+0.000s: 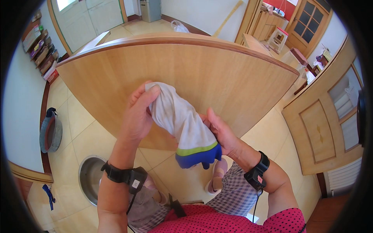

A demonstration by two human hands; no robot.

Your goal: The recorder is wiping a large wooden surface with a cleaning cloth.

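A pale grey cloth item (182, 116) with a lime-green stripe and a blue end hangs slantwise between both hands, folded and creased; its exact kind is unclear. My left hand (142, 107) pinches its upper left end between thumb and fingers. Lower and to the right, my right hand (220, 129) supports the cloth near the blue end, with the thumb raised and some fingers hidden behind the fabric. The blue part dangles over the floor. Behind the cloth is a wooden panel or board (204, 67) with a curved-looking dark edge.
A steel basin (89, 177) stands on the tiled floor beside my left forearm. Farther left, a metal tub (51, 134) is by the wall. A wooden door with glass panes (317, 131) stands at the right. A plastic stool (277, 39) and another person's arm (268, 8) appear at the upper right.
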